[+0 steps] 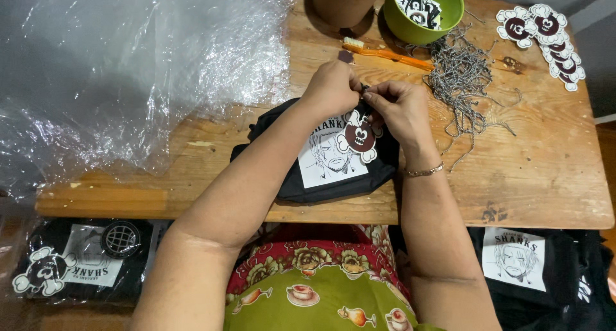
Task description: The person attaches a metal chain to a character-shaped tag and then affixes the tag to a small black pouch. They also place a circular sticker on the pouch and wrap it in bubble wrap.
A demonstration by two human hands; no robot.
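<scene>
A folded black garment (pixel 321 186) with a white printed face panel lies at the near edge of a wooden table (pixel 545 177). My left hand (pixel 332 88) and my right hand (pixel 401 110) meet above its top edge, fingers pinched together on a small metal chain piece (pixel 364 87). A skull-shaped paper tag (pixel 358 137) in dark red and white hangs just below my fingers, over the print. A thin bracelet circles my right wrist.
A pile of metal ball chains (pixel 459 74) lies right of my hands. A green bowl (pixel 449 13) of tags, a brown cup (pixel 343 7), an orange toothbrush (pixel 385 52), stacked skull tags (pixel 545 39), clear plastic sheeting (pixel 128 68), bagged black garments (pixel 70 260) below.
</scene>
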